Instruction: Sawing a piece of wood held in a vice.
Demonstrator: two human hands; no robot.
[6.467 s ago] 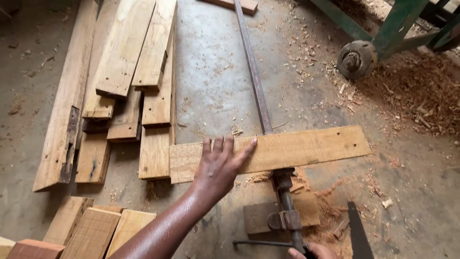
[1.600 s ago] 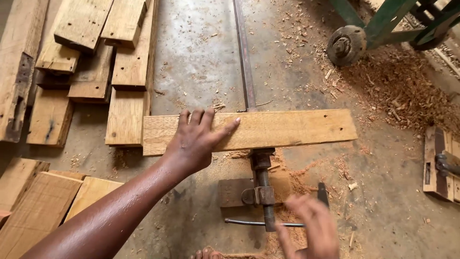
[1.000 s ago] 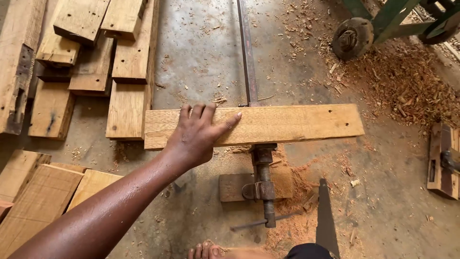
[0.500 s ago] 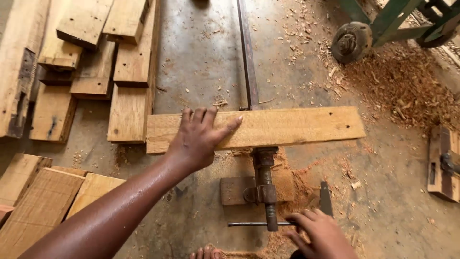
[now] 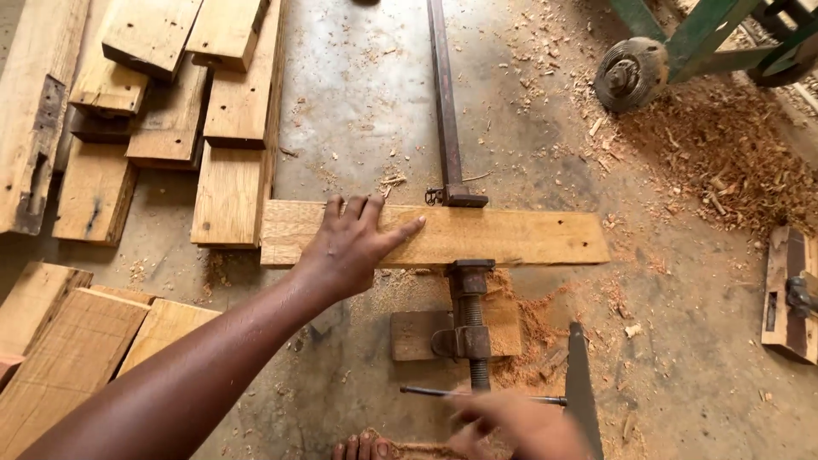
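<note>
My left hand (image 5: 354, 247) lies flat, fingers spread, on a long light wooden plank (image 5: 511, 237) that lies crosswise on the concrete floor. A rusty bar clamp (image 5: 446, 111) runs from the far side across the plank, and its screw head (image 5: 467, 315) presses the plank's near edge. My right hand (image 5: 511, 426) is blurred at the bottom edge, its fingers curled at the thin cross handle (image 5: 426, 393) of the clamp screw. A dark handsaw blade (image 5: 581, 383) stands just right of that hand. Toes of a bare foot (image 5: 362, 445) show below.
Several planks (image 5: 234, 111) are stacked at the left and more boards (image 5: 77, 341) lie at the lower left. A small wood block (image 5: 417, 334) sits under the screw. Sawdust is heaped at the right by a green machine frame (image 5: 682, 34) with a wheel. Another wooden piece (image 5: 788, 294) lies at the right edge.
My right hand has dropped lower and moved left along the clamp's cross handle, now blurred. My left hand stays pressed on the plank. The view has shifted slightly.
</note>
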